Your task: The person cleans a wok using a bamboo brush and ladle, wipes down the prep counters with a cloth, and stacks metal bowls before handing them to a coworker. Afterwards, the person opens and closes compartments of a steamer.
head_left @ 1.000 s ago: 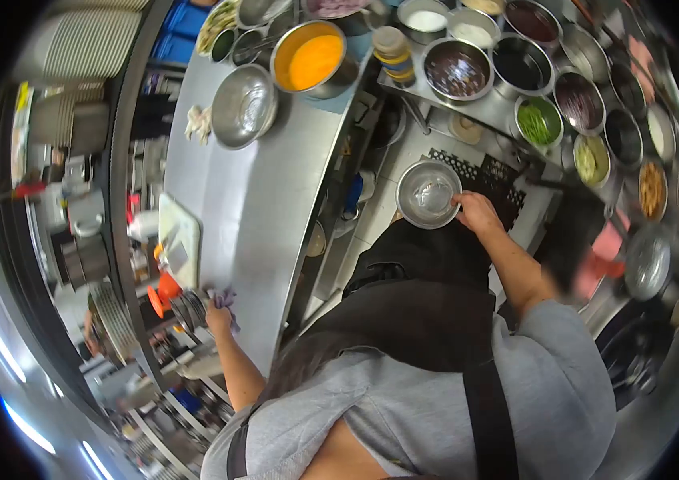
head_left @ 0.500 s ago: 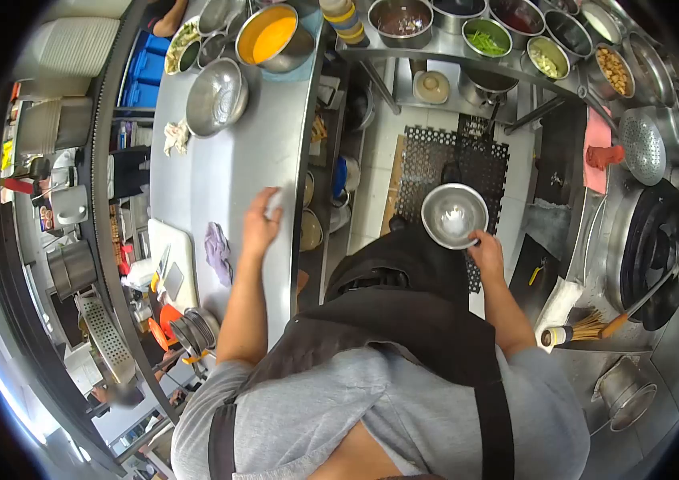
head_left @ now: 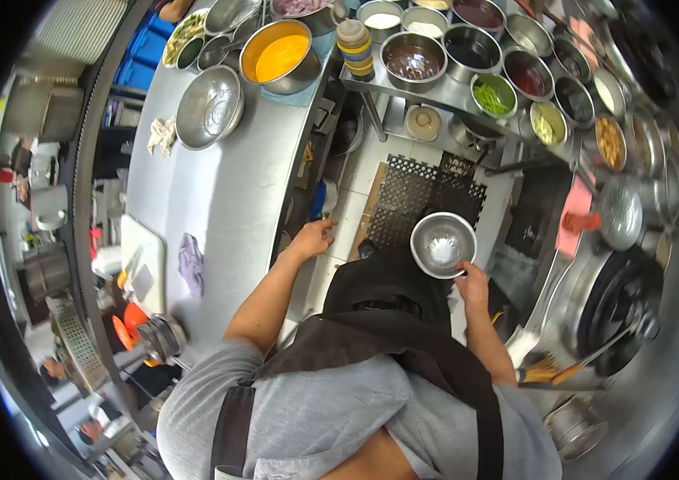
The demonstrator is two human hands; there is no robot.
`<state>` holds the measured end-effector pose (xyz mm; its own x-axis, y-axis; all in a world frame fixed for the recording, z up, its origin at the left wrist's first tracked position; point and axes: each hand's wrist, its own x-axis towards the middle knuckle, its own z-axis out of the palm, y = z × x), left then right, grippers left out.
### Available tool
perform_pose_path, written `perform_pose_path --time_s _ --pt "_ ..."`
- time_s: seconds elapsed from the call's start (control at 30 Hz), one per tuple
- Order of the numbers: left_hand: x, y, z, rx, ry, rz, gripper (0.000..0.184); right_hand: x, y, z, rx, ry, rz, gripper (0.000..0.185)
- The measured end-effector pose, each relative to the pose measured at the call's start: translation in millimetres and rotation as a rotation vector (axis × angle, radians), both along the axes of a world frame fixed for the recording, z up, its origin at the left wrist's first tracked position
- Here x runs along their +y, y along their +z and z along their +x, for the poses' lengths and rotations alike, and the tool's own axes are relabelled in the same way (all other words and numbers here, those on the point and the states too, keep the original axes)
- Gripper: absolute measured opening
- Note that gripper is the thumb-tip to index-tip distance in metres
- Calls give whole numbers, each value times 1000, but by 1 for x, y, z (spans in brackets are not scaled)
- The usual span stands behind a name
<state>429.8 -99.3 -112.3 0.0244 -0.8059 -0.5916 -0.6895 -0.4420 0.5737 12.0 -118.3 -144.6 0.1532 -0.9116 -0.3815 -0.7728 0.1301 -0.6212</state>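
My right hand (head_left: 474,288) grips the rim of a small steel mixing bowl (head_left: 426,252), held out in front of my apron over the floor. Some white stuff lies at the bottom of the bowl; from here I cannot make out whether it is powder or something else. My left hand (head_left: 312,240) hangs in the air just off the edge of the steel counter (head_left: 231,200). Its fingers are loosely bent and apart, with nothing in them.
On the counter stand an empty steel bowl (head_left: 187,108), a pot of orange liquid (head_left: 277,58), a purple cloth (head_left: 191,264) and a white cutting board (head_left: 133,240). Ahead, a shelf carries several ingredient bowls, one with chopped greens (head_left: 490,100). A black wok (head_left: 619,320) sits at right.
My left hand has moved right and lower, from over the counter to beyond its edge. The view has shifted, showing more of the ingredient bowls. The bowl stays in my right hand.
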Motion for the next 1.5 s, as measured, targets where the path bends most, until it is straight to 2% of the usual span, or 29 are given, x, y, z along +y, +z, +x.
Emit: perform_pose_path --time_s 0.07,0.13,0.17,0.2,0.27,0.3,0.37,0.4,0.47,0.53,0.6,0.63,0.67,0.73,0.8,0.83,1.17,1.5 --pt "-5 -42 5 15 97 4 42 -27 1 2 -5 6 148 30" --pt "-16 -93 9 -24 176 -24 41 -52 -9 2 21 146 57 30" --pt "-26 -123 11 87 307 35 42 -63 -7 1 47 192 61 30" --pt "-34 -152 11 97 409 -47 40 -75 -4 3 58 236 16 30" --pt "-68 -148 7 450 823 196 37 -94 5 13 78 301 -35 30" --pt "-82 -169 11 469 840 190 37 -103 9 19 65 300 -24 30" --pt "-106 -219 14 631 1109 197 34 -110 8 27 77 301 -6 29" --pt "-122 -243 22 650 1108 200 34 -114 1 32 91 222 92 30" --pt "-139 -295 33 739 1302 207 31 -113 -13 38 135 131 203 31" --pt "-155 -355 49 684 1434 235 33 -115 -32 47 93 96 206 31" --pt "-159 -417 60 658 1578 108 36 -120 -40 63 134 110 185 31" --pt "-177 -407 69 536 1621 197 35 -118 -49 64 118 88 200 32" --pt "-177 -449 70 354 1725 103 33 -117 -57 64 97 67 215 33" --pt "-169 -510 91 457 1800 69 35 -113 -78 60 80 63 186 32" --pt "-182 -495 91 293 1790 -81 36 -116 -87 63 99 11 314 29" --pt "-188 -499 96 275 1797 -126 36 -118 -91 68 91 11 283 29" --pt "-212 -525 138 455 1938 -398 37 -132 -136 52 125 68 273 30" --pt "-218 -515 148 572 2018 -506 37 -138 -139 55 91 142 281 31"
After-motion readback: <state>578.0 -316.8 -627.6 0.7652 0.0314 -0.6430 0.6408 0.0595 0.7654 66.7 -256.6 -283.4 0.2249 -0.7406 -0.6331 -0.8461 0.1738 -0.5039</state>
